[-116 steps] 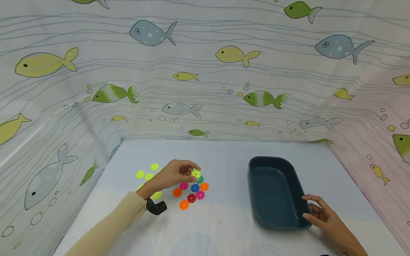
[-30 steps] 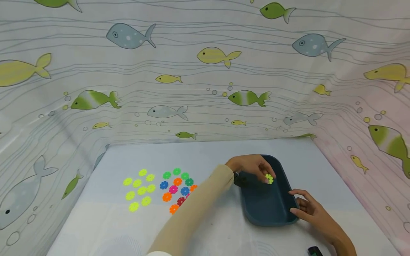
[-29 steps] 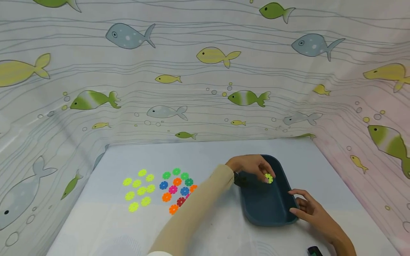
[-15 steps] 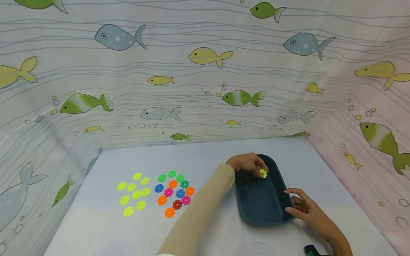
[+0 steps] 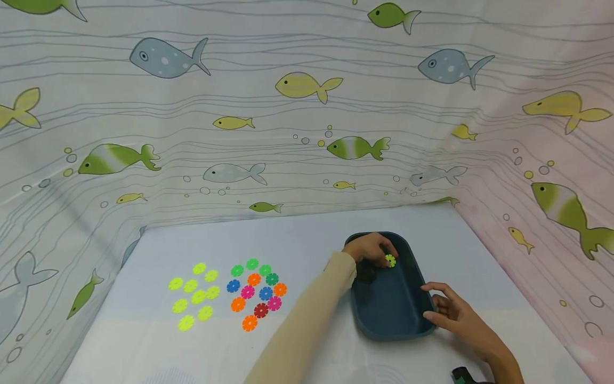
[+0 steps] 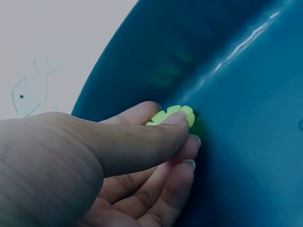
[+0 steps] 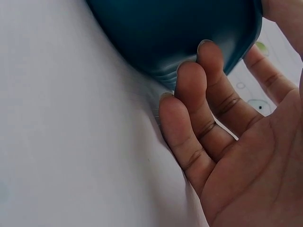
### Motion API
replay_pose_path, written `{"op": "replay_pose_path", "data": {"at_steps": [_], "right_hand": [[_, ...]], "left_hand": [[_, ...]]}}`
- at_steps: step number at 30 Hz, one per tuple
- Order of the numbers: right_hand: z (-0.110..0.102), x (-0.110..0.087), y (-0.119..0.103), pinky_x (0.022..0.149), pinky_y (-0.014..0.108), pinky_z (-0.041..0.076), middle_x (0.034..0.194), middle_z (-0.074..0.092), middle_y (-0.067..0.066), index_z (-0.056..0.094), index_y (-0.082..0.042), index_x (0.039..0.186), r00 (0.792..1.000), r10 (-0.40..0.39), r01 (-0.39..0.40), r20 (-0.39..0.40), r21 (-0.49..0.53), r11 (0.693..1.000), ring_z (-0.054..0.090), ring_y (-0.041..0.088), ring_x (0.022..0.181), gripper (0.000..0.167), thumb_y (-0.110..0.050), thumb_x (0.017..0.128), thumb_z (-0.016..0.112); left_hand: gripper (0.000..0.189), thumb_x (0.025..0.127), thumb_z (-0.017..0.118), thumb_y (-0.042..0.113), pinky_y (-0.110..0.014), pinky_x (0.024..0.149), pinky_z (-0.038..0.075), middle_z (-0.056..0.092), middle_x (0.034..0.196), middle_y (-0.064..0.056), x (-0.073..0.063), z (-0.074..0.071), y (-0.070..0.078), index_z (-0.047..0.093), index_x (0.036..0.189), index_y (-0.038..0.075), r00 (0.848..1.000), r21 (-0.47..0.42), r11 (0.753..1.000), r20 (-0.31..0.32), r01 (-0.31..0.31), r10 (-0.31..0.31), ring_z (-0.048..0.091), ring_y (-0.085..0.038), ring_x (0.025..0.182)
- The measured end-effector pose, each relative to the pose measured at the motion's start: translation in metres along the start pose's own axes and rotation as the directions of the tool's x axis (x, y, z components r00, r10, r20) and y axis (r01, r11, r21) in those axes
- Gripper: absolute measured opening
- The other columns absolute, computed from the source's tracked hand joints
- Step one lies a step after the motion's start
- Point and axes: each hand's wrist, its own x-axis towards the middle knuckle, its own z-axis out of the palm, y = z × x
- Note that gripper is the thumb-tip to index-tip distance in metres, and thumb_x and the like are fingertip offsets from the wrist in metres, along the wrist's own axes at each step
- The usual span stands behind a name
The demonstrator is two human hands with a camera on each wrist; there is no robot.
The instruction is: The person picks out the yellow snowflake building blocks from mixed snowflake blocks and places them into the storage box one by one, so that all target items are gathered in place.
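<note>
In the head view my left hand (image 5: 369, 249) reaches into the far end of a dark blue-green plastic tray (image 5: 390, 306). Between its thumb and fingers it pinches a yellow-green snowflake disc (image 5: 390, 261), a small flat round piece with a notched edge. The left wrist view shows the thumb laid over the snowflake disc (image 6: 163, 115), low inside the tray near its curved wall. My right hand (image 5: 455, 317) holds the tray's right rim with thumb and index finger. In the right wrist view its other fingers (image 7: 191, 85) are bent toward the tray's outer wall (image 7: 161, 38).
Several yellow-green discs (image 5: 198, 297) lie spread at the left of the white table. Beside them is a group of green, blue, orange, pink and red discs (image 5: 248, 292). A fish-patterned sheet (image 5: 307, 176) rises behind and at both sides. A black wrist device (image 5: 462, 375) shows near the bottom edge.
My left hand has carried the yellow-green snowflake disc from above the coloured discs rightward into the tray, then lower and farther in. The right hand has stayed on the rim. The head view has shifted.
</note>
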Motion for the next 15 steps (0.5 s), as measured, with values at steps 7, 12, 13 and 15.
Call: {"op": "replay_pose_path", "data": {"at_steps": [7,12,13,15], "right_hand": [[0.0005,-0.0002,-0.002,0.063,0.039,0.044,0.085,0.042,0.007,0.033,-0.003,0.149,1.0,-0.021,0.021,0.015,0.006,1.0,0.038,0.031,0.069,0.052,-0.002,0.104,0.058],[0.0013,0.0,-0.0022,0.064,0.039,0.045,0.085,0.044,0.007,0.034,-0.005,0.149,1.0,-0.005,0.005,0.003,-0.002,1.0,0.041,0.028,0.069,0.052,-0.004,0.104,0.058],[0.0014,0.0,-0.0022,0.064,0.038,0.046,0.086,0.044,0.007,0.034,-0.005,0.149,1.0,-0.002,0.002,0.0,-0.005,1.0,0.042,0.027,0.069,0.052,-0.004,0.104,0.059],[0.0016,-0.0002,-0.0024,0.064,0.038,0.046,0.086,0.045,0.008,0.034,-0.005,0.149,1.0,0.002,-0.002,-0.003,-0.007,1.0,0.043,0.026,0.069,0.052,-0.004,0.104,0.059]], "left_hand": [[0.023,0.086,0.083,0.005,-0.023,0.064,0.054,0.069,0.086,0.002,0.0039,0.0055,-0.0006,0.078,0.108,0.011,0.997,0.075,0.997,-0.082,0.024,-0.018,0.066,-0.01,0.07],[0.022,0.084,0.087,0.011,-0.02,0.06,0.052,0.068,0.08,0.005,0.0079,0.0084,0.0004,0.076,0.104,0.011,0.994,0.236,0.972,-0.108,0.004,0.022,0.066,-0.009,0.063],[0.023,0.084,0.087,0.012,-0.02,0.06,0.052,0.067,0.08,0.005,0.0086,0.0086,0.0006,0.076,0.104,0.012,0.993,0.261,0.965,-0.11,0.0,0.03,0.065,-0.008,0.063],[0.026,0.083,0.088,0.013,-0.019,0.06,0.051,0.066,0.082,0.006,0.0091,0.0092,0.0013,0.075,0.105,0.012,0.993,0.3,0.954,-0.114,-0.006,0.042,0.064,-0.007,0.062]]}}
